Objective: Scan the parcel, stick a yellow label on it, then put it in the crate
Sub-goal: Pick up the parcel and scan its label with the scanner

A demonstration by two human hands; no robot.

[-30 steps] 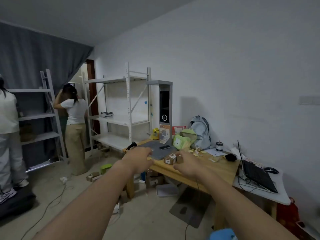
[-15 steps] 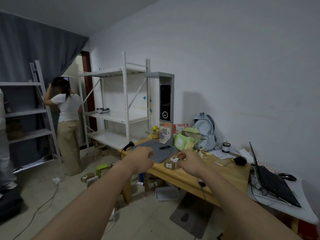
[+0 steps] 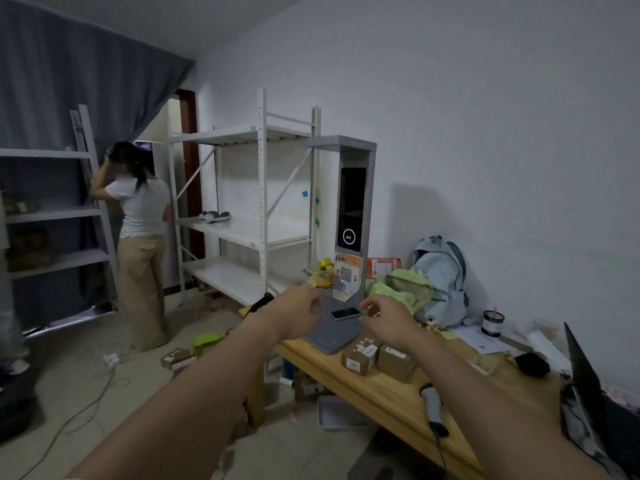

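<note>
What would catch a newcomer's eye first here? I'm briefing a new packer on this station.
Two bare arms reach forward, the left hand and right hand raised over a grey pad with a phone on it. Just nearer, two small cardboard parcels sit on the wooden table, with a tall grey scanner tower standing behind.

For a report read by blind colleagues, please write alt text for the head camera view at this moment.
Two bare arms reach forward, the left hand and right hand holding nothing, over a grey scanner pad on which a phone lies. Two small cardboard parcels sit on the wooden table beside a handheld scanner. A person in a white shirt stands by the shelves.
</note>
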